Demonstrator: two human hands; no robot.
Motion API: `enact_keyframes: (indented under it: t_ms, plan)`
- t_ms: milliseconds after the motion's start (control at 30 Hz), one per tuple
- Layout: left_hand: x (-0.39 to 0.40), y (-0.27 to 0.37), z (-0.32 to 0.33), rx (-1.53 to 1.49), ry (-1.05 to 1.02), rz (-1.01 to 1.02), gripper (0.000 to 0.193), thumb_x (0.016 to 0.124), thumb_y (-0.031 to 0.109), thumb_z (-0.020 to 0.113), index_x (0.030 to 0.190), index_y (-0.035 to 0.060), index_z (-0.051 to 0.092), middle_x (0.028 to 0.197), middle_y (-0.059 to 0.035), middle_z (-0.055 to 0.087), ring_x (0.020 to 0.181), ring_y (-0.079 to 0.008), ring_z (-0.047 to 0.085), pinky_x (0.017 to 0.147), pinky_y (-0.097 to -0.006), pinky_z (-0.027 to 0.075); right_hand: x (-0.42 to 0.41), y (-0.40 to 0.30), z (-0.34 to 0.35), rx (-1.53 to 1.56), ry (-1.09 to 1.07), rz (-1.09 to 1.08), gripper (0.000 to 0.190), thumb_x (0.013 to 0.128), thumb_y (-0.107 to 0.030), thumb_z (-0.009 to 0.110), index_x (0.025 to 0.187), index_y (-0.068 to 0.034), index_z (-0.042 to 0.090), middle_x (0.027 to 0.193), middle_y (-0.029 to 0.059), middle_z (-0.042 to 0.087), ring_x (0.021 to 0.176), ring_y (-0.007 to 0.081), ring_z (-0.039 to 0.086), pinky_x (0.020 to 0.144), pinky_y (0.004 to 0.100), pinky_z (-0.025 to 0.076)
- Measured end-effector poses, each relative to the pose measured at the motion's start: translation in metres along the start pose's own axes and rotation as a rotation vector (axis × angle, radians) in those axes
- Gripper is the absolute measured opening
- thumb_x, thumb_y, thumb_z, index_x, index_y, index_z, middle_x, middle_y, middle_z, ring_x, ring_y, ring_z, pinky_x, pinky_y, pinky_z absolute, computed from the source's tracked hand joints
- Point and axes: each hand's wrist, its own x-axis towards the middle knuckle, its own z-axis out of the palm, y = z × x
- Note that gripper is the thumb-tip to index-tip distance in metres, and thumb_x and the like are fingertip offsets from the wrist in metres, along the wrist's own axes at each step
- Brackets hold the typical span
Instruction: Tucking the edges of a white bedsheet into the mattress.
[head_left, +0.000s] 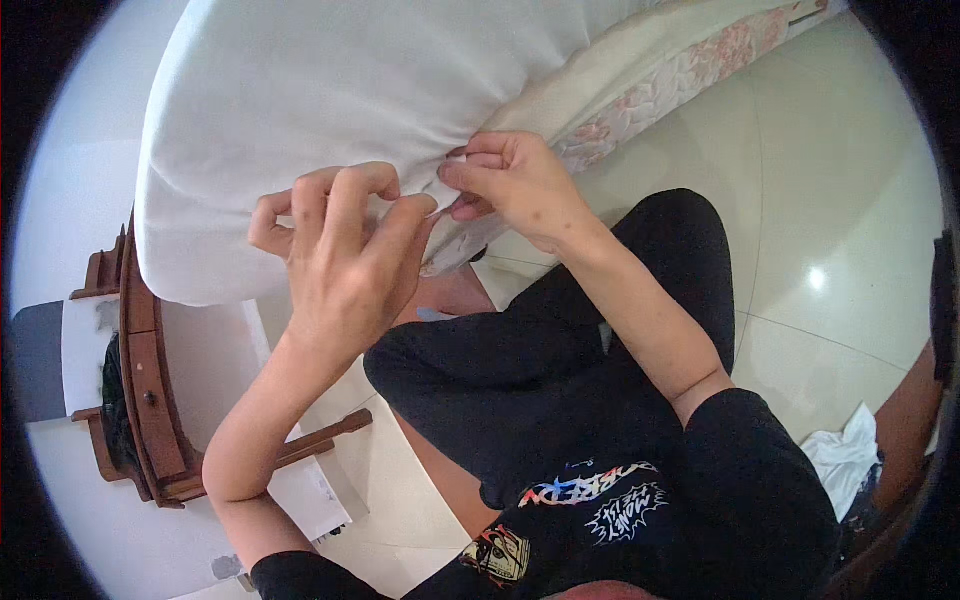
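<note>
A white fitted sheet (300, 82) covers the top and side of a mattress, its gathered edge running along the side. Below that edge shows the mattress's floral-patterned side (675, 79). My left hand (345, 247) pinches the sheet's edge between thumb and forefinger, the other fingers curled above it. Close by on the right, my right hand (510, 180) grips the same edge, with a small fold of white fabric (448, 187) between the two hands. The fingertips partly hide the fabric they hold.
At the left stands a brown wooden dresser (154, 390) with drawers. A white box (311, 487) is on the tiled floor near it. A crumpled white cloth (844, 457) lies at the lower right. My bent legs (555, 322) are below the mattress.
</note>
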Motion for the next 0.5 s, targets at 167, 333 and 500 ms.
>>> enact_keyframes:
  t_ms: [167,333,500]
  plan:
    - [-0.001,0.003,0.006,0.018,-0.015,0.038,0.014,0.068,0.017,0.068,0.081,0.0181,0.066,0.094,0.0050,0.053,0.093,-0.0170,0.050,0.086,-0.0424,0.024,0.005,-0.001,-0.011,0.119,0.112,-0.108,0.027,0.085,-0.011,0.067,0.107,0.004,0.063,0.090,0.0080,0.069,0.071,0.0136,0.067,0.064,0.0250,0.057]
    - [-0.006,0.010,0.006,-0.023,-0.077,0.066,0.016,0.066,0.015,0.064,0.082,0.0174,0.063,0.092,0.0052,0.053,0.091,-0.0175,0.049,0.088,-0.0423,0.026,-0.007,-0.023,-0.041,-0.208,-0.171,0.099,0.033,0.085,-0.012,0.067,0.111,0.006,0.061,0.088,0.0095,0.069,0.067,0.0145,0.067,0.060,0.0242,0.056]
    - [0.001,0.011,0.002,-0.101,-0.194,0.092,0.018,0.074,0.009,0.067,0.091,0.0146,0.063,0.091,0.0017,0.058,0.094,-0.0206,0.053,0.091,-0.0423,0.029,-0.008,-0.031,-0.048,-0.350,-0.386,0.208,0.039,0.086,-0.016,0.066,0.115,0.008,0.058,0.080,0.0102,0.068,0.063,0.0148,0.067,0.056,0.0243,0.055]
